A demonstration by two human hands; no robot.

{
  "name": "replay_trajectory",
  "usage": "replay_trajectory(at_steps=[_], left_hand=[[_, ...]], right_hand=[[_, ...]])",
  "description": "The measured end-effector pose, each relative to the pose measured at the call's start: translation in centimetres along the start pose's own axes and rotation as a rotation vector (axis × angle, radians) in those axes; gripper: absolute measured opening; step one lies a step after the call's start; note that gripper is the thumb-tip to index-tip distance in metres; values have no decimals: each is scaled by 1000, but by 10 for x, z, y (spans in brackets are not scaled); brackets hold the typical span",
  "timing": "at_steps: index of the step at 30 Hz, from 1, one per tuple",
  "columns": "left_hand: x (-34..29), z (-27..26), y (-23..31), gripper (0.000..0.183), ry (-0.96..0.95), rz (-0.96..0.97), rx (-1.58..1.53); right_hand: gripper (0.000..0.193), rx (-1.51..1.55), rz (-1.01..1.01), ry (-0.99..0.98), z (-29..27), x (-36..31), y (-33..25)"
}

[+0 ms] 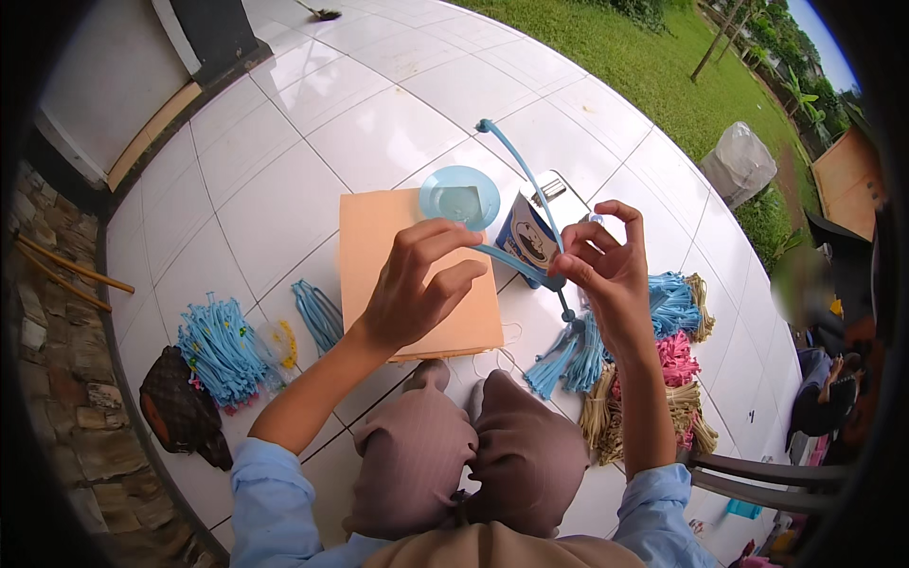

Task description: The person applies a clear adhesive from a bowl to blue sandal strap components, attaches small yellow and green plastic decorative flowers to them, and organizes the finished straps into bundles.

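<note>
Both of my hands are raised above a tan board (417, 322), with a light-blue fabric cord (519, 151) between them. My right hand (606, 260) pinches the cord between thumb and fingers. One length rises from there to a knotted end, and a short darker knotted piece hangs below. Another stretch of the cord runs across to my left hand (421, 275), whose curved fingers hold its end. Just past the fingers, a translucent blue plate (434, 194) rests on the board's far edge. Partly hidden behind the cord, a blue and white tub (516, 232) stands beside the board.
Bundled blue cords (222, 346) lie at left beside a dark bag (180, 407). On the right are blue bundles (672, 303), pink bundles (677, 358) and beige bundles (686, 402). A chair (767, 471) stands at lower right. White floor tiles (379, 123) meet grass (606, 57).
</note>
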State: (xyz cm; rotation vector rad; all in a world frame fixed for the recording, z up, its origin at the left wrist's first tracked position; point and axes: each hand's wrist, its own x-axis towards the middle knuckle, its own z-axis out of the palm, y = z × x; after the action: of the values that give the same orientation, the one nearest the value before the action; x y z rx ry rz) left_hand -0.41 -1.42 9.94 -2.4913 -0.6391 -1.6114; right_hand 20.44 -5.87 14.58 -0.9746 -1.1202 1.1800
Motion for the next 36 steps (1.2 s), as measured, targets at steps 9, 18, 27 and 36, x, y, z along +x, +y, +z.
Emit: replay_trajectory(at_steps=[9, 18, 27, 36], left_hand=[[114, -1, 37, 16, -145, 729, 371], [158, 26, 101, 22, -357, -31, -111], [86, 49, 153, 55, -444, -410, -591], [31, 58, 155, 51, -235, -778, -597]], right_hand=[[56, 55, -51, 32, 24, 25, -101], [67, -200, -358, 74, -87, -60, -108], [55, 138, -421, 154, -47, -103, -102], [43, 34, -266, 287, 2, -100, -22]])
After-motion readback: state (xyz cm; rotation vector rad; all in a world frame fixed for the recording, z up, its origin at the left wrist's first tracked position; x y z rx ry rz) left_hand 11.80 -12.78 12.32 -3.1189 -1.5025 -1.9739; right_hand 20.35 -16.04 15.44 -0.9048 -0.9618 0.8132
